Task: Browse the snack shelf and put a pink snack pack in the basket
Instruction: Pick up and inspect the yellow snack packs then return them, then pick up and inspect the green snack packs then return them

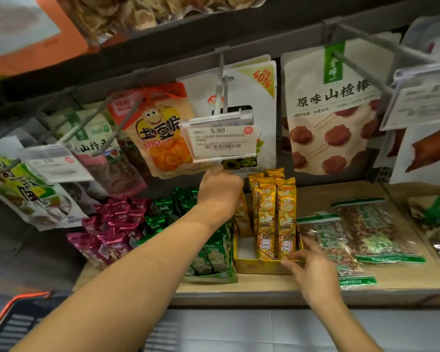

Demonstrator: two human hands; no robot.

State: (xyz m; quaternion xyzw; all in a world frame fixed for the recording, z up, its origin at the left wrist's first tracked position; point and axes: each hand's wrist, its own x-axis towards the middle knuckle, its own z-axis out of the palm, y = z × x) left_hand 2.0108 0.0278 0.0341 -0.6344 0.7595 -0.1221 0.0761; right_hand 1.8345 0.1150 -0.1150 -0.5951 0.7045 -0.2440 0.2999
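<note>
A heap of pink snack packs point(112, 229) lies at the left end of the lower shelf, beside green packs point(168, 212). My left hand point(220, 191) is raised above the green packs, just under a hanging price tag point(222, 142) and next to the tops of the gold stick packs point(274, 214). Its fingers curl away from me and are hidden. My right hand point(313, 270) has its fingers spread, the tips touching the right front corner of the yellow box point(259, 266) that holds the gold packs. An orange-rimmed black basket point(15, 323) shows at the bottom left.
Bags hang on metal hooks above the shelf: an orange chip bag point(160, 128), a white bag point(254, 92), a hawthorn candy bag point(333, 107). Flat nut bags point(338, 245) lie right of the yellow box on the cardboard-lined shelf point(404, 278).
</note>
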